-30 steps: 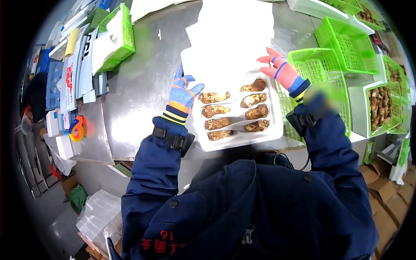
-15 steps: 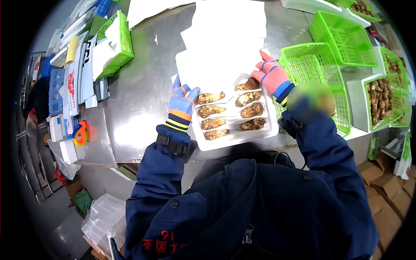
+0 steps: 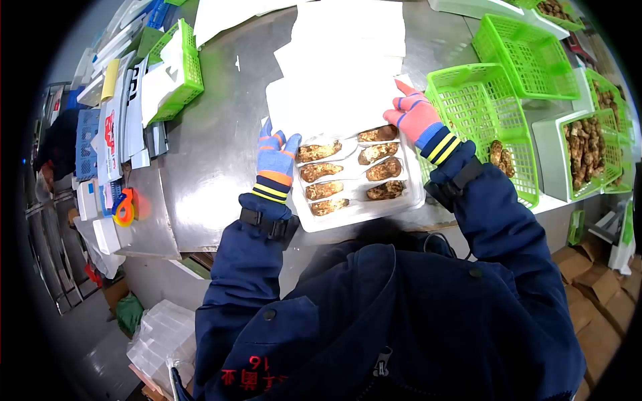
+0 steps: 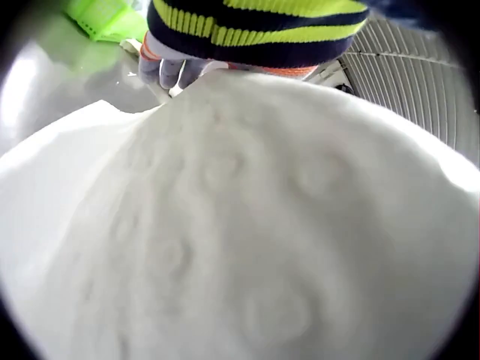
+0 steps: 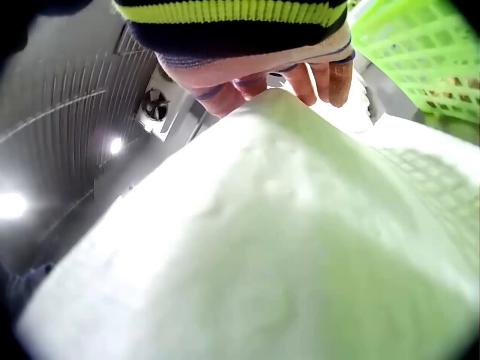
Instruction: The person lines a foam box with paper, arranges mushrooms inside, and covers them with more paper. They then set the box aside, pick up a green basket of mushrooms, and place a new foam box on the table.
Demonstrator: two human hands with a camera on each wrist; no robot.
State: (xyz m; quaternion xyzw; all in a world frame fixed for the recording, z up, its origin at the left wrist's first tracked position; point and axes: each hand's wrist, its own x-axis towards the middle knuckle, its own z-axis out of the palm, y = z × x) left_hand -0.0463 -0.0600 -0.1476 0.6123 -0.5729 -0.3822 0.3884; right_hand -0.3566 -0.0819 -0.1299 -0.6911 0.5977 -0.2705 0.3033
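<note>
In the head view, my left hand [image 3: 275, 157] and right hand [image 3: 418, 121] are gripping the white tray [image 3: 348, 217] near its far left and right corners, mushrooms [image 3: 325, 190] lying inside. Left wrist: my fingers [image 4: 171, 73] are bending at a white edge. Right wrist: mine are curling over one, near a green basket [image 5: 420, 52].

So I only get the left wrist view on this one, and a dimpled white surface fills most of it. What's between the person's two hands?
Observer: In the head view, there's a shallow white tray holding eight knobbly brown pieces, four in each of two columns.

Reviewer: And where is the other hand? I can't find it here.

Observer: The coral-pink-gloved right hand is at the tray's far right corner, as the head view shows.
</note>
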